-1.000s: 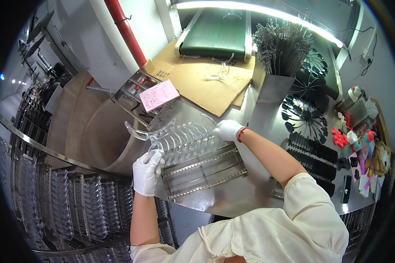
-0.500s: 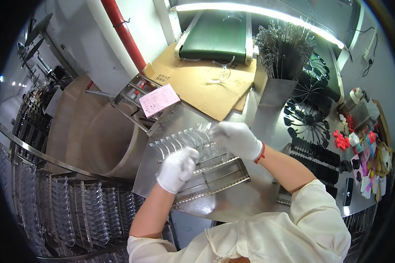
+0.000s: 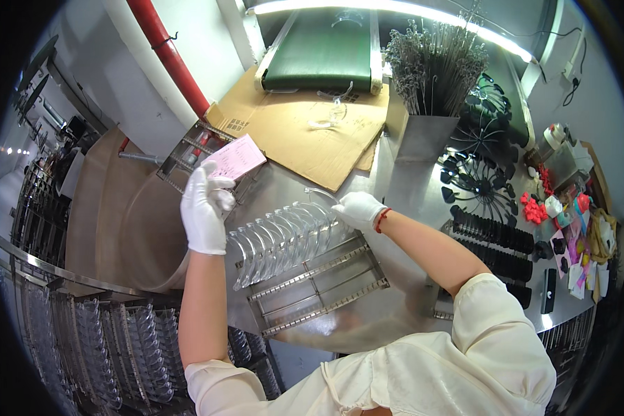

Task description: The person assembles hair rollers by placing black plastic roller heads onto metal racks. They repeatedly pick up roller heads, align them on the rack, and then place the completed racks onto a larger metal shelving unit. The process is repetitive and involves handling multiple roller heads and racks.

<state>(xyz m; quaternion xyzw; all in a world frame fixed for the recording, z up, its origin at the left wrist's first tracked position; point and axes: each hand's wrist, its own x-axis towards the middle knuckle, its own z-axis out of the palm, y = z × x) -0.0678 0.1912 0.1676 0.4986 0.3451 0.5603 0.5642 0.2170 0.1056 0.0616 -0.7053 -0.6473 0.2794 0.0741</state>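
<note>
My right hand (image 3: 359, 210), in a white glove, pinches the end of a clear curved plastic lens piece (image 3: 319, 192). That piece is at the far right end of a row of similar clear curved pieces (image 3: 284, 236). The row stands side by side in the back part of a metal rack (image 3: 317, 295); the rack's front slots hold none. My left hand (image 3: 205, 211), also gloved, is raised left of the row with its fingers apart. It overlaps the lower left edge of a pink paper slip (image 3: 238, 158); I cannot tell if they touch.
Flat cardboard (image 3: 284, 128) lies below a green conveyor belt (image 3: 321, 59), with loose clear pieces (image 3: 335, 111) on it. A metal bin (image 3: 423, 142) of thin wires stands right of it, beside black parts (image 3: 478, 177). A large round tub (image 3: 145, 229) and loaded racks (image 3: 111, 347) are at left.
My left hand has moved left and up from the row toward the pink slip, and its fingers have spread. My right hand has shifted slightly left and down. The view has shifted a little.
</note>
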